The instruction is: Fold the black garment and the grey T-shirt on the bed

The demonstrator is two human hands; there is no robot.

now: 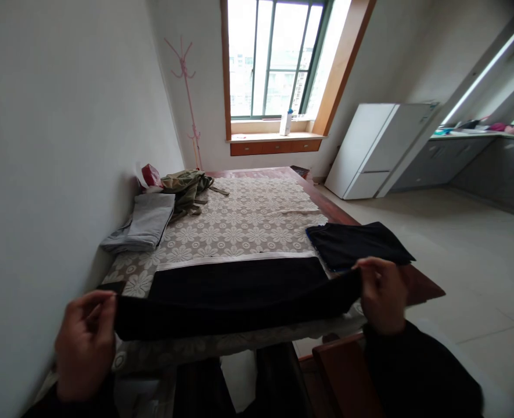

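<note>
A long black garment [234, 316] stretches between my two hands above the near edge of the table; its exact kind is not clear. My left hand [86, 339] pinches its left end between thumb and fingers. At the other end, my right hand [381, 293] grips the corner the same way. The fabric sags slightly in the middle, and its far part lies flat on the patterned tablecloth [252, 226]. Along its far side runs a pale strip [239, 259]. Just beyond my right hand lies a folded dark garment [361, 241].
Folded grey clothing [146, 220] and an olive-green bag [187, 186] with straps lie along the left wall, near a red and white package [151, 176]. A brown wooden chair [348, 371] stands at the near right. Farther off are a pink coat rack [189, 104] and a white fridge [370, 151].
</note>
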